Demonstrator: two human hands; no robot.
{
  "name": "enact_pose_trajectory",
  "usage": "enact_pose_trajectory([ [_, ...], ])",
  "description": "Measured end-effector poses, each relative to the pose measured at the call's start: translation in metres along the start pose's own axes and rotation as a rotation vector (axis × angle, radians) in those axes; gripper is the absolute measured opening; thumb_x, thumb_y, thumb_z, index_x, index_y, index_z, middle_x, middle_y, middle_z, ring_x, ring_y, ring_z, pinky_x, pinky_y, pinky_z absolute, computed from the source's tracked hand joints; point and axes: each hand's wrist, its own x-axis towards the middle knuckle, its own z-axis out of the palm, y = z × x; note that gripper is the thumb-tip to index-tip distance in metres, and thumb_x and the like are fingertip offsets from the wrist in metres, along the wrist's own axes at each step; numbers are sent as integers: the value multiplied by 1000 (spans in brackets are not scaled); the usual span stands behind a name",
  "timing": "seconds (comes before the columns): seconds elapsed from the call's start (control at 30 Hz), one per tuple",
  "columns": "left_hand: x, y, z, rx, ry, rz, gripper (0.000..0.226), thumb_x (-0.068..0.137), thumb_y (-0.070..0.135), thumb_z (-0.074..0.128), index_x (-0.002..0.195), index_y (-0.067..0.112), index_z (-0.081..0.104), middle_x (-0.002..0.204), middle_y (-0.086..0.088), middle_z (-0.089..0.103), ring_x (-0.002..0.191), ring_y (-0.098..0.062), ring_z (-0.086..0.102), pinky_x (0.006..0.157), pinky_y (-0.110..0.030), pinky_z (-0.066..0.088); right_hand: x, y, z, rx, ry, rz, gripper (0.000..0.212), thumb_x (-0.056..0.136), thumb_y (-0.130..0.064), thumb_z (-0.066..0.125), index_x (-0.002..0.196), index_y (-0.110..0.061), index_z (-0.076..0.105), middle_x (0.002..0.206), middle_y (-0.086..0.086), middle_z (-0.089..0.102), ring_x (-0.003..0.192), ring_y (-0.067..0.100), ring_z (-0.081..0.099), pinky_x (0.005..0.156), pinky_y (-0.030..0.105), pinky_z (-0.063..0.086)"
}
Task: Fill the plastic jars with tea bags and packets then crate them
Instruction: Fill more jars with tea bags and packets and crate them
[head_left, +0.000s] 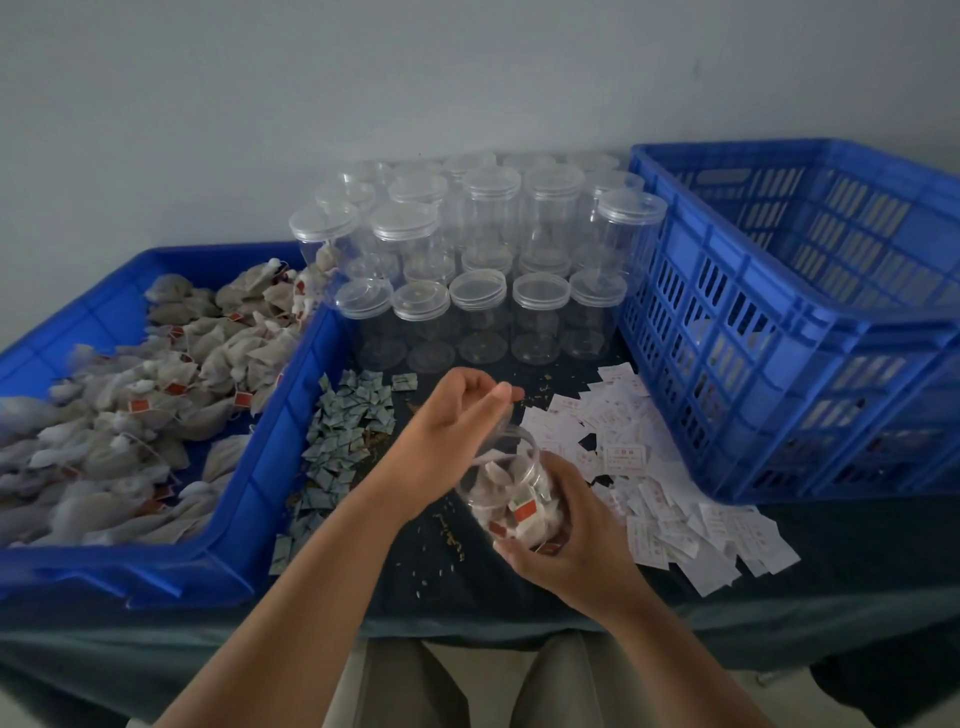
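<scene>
Right hand (566, 530) grips a tilted, open jar (511, 499) part-filled with tea bags (524, 519), over the near middle of the bench (431, 561); left hand (452, 415) at the jar's mouth, fingers curled, cannot tell whether it pinches anything; green packets (340, 441) left, white packets (654, 467) right; blue tray (270, 457) heaped with loose bags (156, 395); blue crate (753, 332) right; lidded empty jars (483, 291) farthest.
</scene>
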Motion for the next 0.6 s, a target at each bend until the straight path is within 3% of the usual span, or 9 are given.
enact_pose_trajectory([
  [0.07, -8, 6, 4, 126, 7, 63, 64, 90, 76, 44, 133, 32, 62, 130, 25, 66, 121, 8, 59, 102, -27, 49, 1, 1, 0, 11, 4, 7, 70, 82, -38, 92, 141, -36, 54, 117, -10, 74, 98, 15, 76, 76, 22, 61],
  [0.17, -15, 13, 14, 528, -34, 121, 78, 88, 83, 37, 145, 33, 56, 147, 18, 56, 136, 0, 45, 114, -36, 40, 3, 3, -1, 26, -12, 46, 64, 82, -40, 91, 136, -33, 57, 112, -8, 75, 96, 19, 76, 76, 23, 61],
  [0.3, -24, 17, 30, 751, -85, 146, 71, 85, 84, 46, 144, 43, 46, 148, 24, 48, 138, -3, 42, 112, -39, 43, 3, 4, -1, 12, -25, 106, 73, 77, -42, 92, 140, -43, 54, 109, -14, 75, 95, 12, 75, 72, 23, 61],
  [0.4, -26, 12, 43, 988, -63, 250, 67, 84, 82, 50, 136, 39, 49, 136, 22, 48, 133, -7, 42, 109, -43, 45, 2, 6, -2, -6, -50, 115, 81, 77, -38, 91, 146, -45, 49, 102, -14, 75, 85, 11, 73, 65, 21, 57],
  [0.5, -19, 9, 44, 953, -72, 342, 51, 81, 83, 53, 113, 43, 57, 119, 27, 53, 120, -2, 48, 104, -38, 48, 3, 7, -5, -23, -54, 161, 81, 74, -40, 89, 143, -50, 47, 93, -10, 74, 77, 11, 72, 63, 21, 56],
  [0.6, -8, 9, 29, 716, -223, 436, 32, 85, 69, 67, 87, 38, 69, 107, 25, 65, 113, -1, 59, 95, -38, 54, 5, 10, -11, 90, -116, 148, 68, 78, -44, 93, 136, -39, 57, 109, -9, 77, 98, 14, 76, 76, 29, 63],
])
